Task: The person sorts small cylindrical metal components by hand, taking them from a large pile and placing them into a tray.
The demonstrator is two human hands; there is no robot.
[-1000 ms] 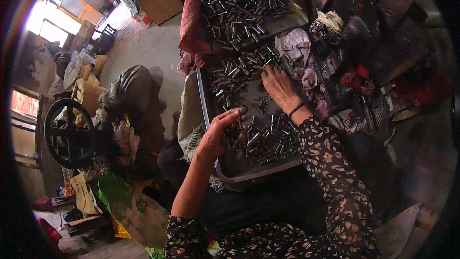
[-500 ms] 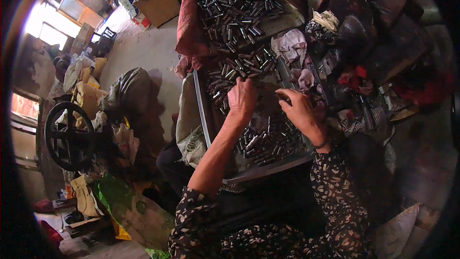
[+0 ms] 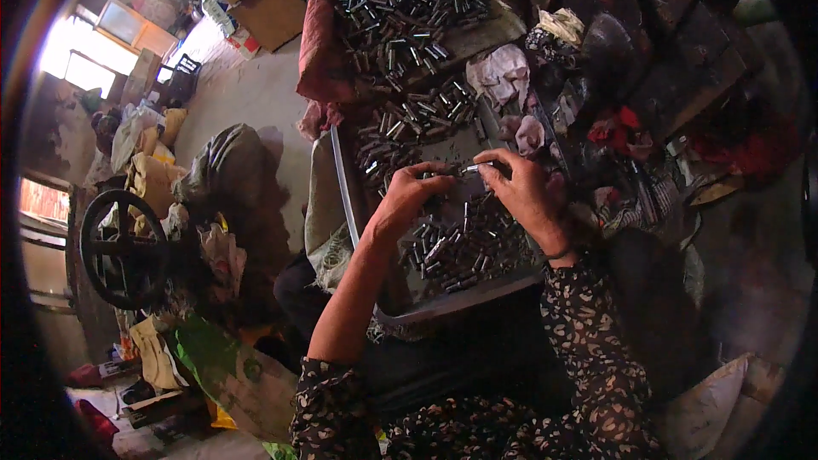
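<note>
Over a grey tray (image 3: pixel 464 301), my two hands face each other, fingertips a short way apart. My right hand (image 3: pixel 524 196) pinches a small shiny metal pin (image 3: pixel 474 169) between thumb and forefinger, its end pointing toward the other hand. My left hand (image 3: pixel 405 198) is closed, its fingers curled together; what lies in them is too dark to make out. Below the hands, a heap of short metal pins (image 3: pixel 460 254) lies in the near part of the tray. Another group of pins (image 3: pixel 417 119) lies just beyond my left hand.
A large pile of similar pins (image 3: pixel 409 17) spreads at the back beside a reddish sack (image 3: pixel 317 60). Crumpled pale cloths (image 3: pixel 503 72) and a red rag (image 3: pixel 620 129) lie right of the tray. Leftward stand a dark handwheel (image 3: pixel 125 249) and a full sack (image 3: pixel 228 162).
My left hand has drawn back from the pins toward me and closed. My right hand has moved slightly left, and a shiny pin now shows in its fingertips.
</note>
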